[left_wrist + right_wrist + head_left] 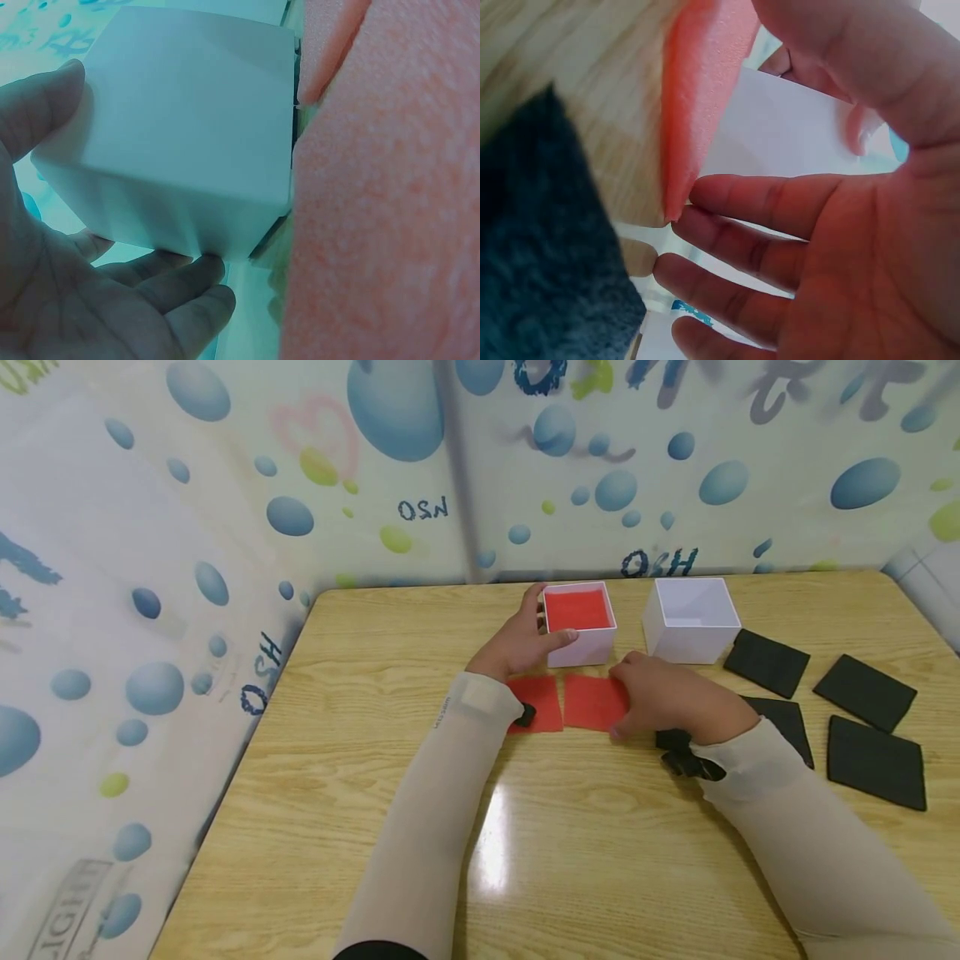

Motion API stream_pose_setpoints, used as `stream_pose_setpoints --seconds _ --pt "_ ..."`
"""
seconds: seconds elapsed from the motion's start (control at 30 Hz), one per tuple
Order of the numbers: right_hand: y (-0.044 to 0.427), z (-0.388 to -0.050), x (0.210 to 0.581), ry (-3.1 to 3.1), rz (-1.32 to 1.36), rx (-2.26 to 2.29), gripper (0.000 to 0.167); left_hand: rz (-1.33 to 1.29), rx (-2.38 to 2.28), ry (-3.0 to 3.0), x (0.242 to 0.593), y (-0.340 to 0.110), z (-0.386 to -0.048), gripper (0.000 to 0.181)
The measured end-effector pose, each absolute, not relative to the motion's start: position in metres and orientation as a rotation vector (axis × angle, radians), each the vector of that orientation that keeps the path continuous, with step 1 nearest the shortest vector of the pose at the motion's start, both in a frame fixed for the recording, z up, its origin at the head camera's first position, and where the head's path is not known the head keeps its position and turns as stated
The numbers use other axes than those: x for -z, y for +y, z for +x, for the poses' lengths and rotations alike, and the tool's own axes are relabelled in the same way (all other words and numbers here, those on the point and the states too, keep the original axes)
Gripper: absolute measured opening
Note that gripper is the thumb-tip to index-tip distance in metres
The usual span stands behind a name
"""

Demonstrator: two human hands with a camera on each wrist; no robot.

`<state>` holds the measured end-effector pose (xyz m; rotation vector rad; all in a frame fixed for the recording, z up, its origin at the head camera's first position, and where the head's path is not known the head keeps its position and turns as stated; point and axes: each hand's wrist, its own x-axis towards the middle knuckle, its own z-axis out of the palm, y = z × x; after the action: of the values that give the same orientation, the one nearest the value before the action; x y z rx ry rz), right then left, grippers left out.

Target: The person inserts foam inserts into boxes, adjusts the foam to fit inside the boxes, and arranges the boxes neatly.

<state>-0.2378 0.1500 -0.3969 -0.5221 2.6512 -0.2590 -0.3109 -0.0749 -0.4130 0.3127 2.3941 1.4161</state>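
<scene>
My left hand [517, 642] holds a small white box [581, 652], its thumb by the near rim and its fingers along the left side. A red foam square [576, 610] lies inside that box. The left wrist view shows the thumb and curled fingers against the walls of the white box [187, 112]. In front of it, two more red foam squares lie side by side on the table. The left one [543, 697] is partly hidden by the left wrist. My right hand [671, 697] grips the right red foam square [592, 702] at its right end, thumb near and fingers far.
A second white box [692, 627] stands open-topped to the right of the first. Several black foam squares [876, 762] lie at the right of the wooden table [315, 760], some partly under the right forearm. A patterned wall sheet [495, 485] rises behind the table's back edge.
</scene>
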Motion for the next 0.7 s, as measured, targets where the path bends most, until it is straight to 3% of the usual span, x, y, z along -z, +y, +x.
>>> stream_pose_setpoints --seconds 0.37,0.7 --pt "0.1451 -0.2361 0.4011 2.701 -0.558 0.157 0.093 0.312 -1.411 2.397 0.4134 -0.0750 -0.3117 0.097" --pt "0.1451 -0.2338 0.4016 2.723 -0.564 0.175 0.082 0.314 -1.389 2.403 0.4127 -0.0743 -0.3115 0.097"
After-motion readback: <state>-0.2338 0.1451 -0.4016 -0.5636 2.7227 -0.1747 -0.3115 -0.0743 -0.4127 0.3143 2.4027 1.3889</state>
